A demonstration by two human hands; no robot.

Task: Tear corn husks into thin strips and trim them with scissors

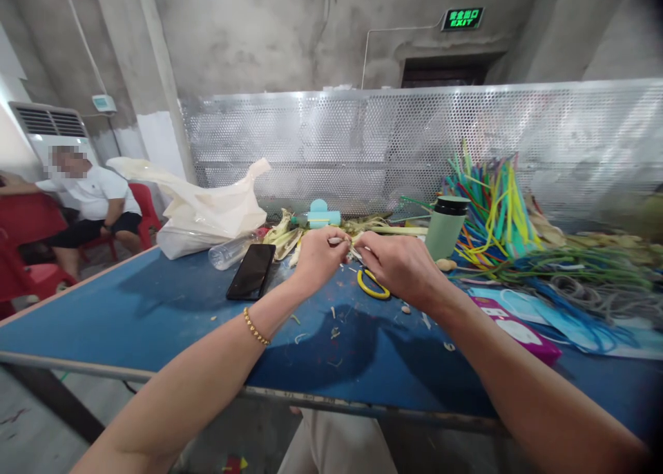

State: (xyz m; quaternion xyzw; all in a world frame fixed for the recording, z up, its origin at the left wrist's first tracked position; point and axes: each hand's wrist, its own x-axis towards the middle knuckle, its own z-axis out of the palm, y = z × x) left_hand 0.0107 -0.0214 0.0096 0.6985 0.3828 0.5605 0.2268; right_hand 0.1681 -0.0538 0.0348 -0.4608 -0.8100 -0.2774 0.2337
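Both my hands are raised together above the blue table [129,308]. My left hand [317,258], with a gold bead bracelet on its wrist, is closed in a pinch on a small pale strip [338,240] of plant husk. My right hand [398,267] is closed too, its fingertips meeting the left hand's at the same strip. Yellow-handled scissors [373,285] lie on the table just below my right hand. Small husk scraps [334,332] are scattered under both hands.
A black phone [251,271], a clear plastic bottle [231,252] and a white bag [207,211] lie left. Husks [284,235], a blue gadget [318,216], a green tumbler [445,226] and coloured sticks [492,204] stand behind, a pink packet [518,329] right. A person sits far left on red chairs.
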